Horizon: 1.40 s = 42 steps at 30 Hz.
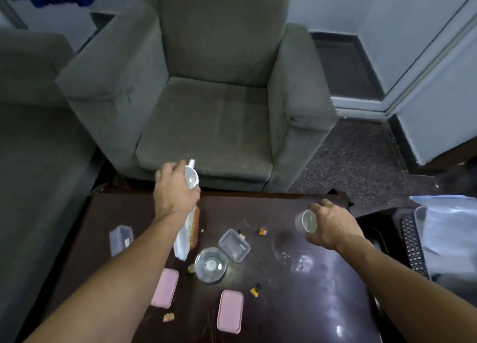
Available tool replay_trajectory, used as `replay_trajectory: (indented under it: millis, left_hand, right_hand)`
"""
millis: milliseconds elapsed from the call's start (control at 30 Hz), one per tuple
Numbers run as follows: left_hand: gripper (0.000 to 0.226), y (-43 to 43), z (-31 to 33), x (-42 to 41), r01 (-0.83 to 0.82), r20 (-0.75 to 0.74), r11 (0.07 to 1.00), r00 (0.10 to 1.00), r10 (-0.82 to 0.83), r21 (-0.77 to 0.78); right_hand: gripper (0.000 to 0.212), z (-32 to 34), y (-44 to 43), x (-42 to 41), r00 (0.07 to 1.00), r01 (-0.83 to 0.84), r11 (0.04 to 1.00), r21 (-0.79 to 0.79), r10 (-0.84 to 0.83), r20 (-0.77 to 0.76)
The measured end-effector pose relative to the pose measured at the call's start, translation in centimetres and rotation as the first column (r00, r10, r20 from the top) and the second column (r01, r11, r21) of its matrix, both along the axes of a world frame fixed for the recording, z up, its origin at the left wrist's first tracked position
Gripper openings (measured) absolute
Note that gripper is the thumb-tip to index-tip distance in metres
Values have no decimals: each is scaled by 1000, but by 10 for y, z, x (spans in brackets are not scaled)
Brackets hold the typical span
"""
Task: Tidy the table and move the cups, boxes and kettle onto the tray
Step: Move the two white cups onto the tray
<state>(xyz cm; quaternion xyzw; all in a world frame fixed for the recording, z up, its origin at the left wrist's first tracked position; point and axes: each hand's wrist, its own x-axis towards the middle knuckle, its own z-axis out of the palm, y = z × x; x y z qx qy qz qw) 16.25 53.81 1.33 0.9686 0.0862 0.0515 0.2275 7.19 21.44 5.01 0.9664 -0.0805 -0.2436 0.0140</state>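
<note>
Two bare forearms rise from the bottom corners of the frame over a dark glossy table point(296, 299). Nearest, at lower centre, a pink lid point(230, 311) lies flat, with a second pink lid point(165, 288) to its left and small orange scraps point(255, 291) scattered between and around them. Just beyond, a round clear container point(210, 264) sits at the centre of the frame, touching or nearly touching a rectangular clear box point(234, 245) to its upper right. At the left edge of the table lies another clear box point(121, 239), well apart from the rest. A white tray-like piece point(183, 242) runs under the left forearm, tilted on end; whether it is a tray I cannot tell. At middle right, the right hand point(333, 226) is curled around a clear plastic cup point(305, 221), fingers wrapped over its far side and thumb below, the cup tipped so its mouth faces the camera, held above the table. Farther up, at the far table edge, the left hand point(175, 188) grips a white cup point(191, 177) with fingers closed tight on its rim and side, the mouth also turned toward the camera. At the right edge stands a dark unit with a mesh panel point(413, 244) and a clear plastic bag point(449, 226). Behind the table, a grey armchair point(206, 97) fills the upper centre.
</note>
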Motion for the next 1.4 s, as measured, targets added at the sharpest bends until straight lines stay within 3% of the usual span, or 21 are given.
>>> replay_trajectory:
  millis: [167,367,600,733,967,1400]
  left_hand:
    - [68,-95,4,-7,265,35,963,964,-264,-45]
    - [69,-206,-10,-43,513,22,844,856,-516,-159]
    - [70,-336,-8,-73,643,38,732,757,-653,-224]
    - [69,-405,-6,-78,689,59,682,713,-699,-244]
    - [69,-487,-14,-89,746,61,609,644,-762,-272]
    - [68,-546,-29,-96,861,35,452,472,-881,-233]
  right_hand:
    - [74,22,-60,-3,1000,7,1000,-17,-6,28]
    - [66,51,-157,-21,997,77,997,-19,-76,19]
    - [64,65,-282,-35,991,81,989,-126,-94,-98]
    - [82,64,-350,-44,974,135,979,-154,-160,-161]
    - [89,23,-422,-68,939,204,970,-129,-231,-254]
    - [80,-24,-456,-57,992,60,997,-47,-65,-110]
